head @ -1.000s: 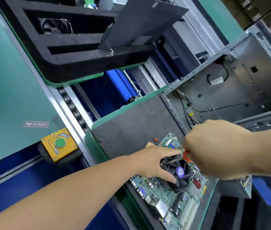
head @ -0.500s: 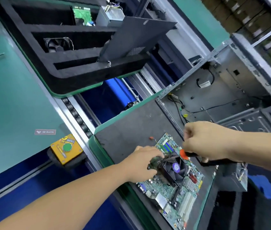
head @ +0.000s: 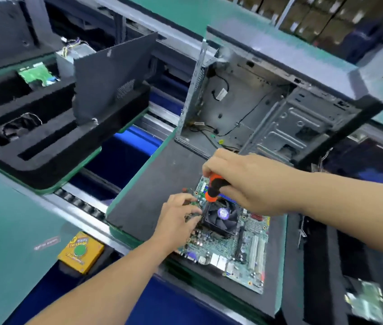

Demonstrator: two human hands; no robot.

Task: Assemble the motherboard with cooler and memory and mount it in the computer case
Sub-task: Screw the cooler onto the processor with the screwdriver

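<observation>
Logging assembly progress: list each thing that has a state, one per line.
Motherboard: flat on the mat, outside the case.
Cooler: seated on the motherboard.
Screwdriver: gripped, tip down at the cooler.
Computer case: open, no board inside.
Left hand: steadying the cooler.
Right hand: gripping the screwdriver.

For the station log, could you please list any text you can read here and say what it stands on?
Nothing reads with certainty.
Yellow button box: black print, blurred; perhaps "TUF GAMING".
Sticker on the green bench: blurred, unreadable.
White tag inside the computer case: too small.
Motherboard: markings too small.
</observation>
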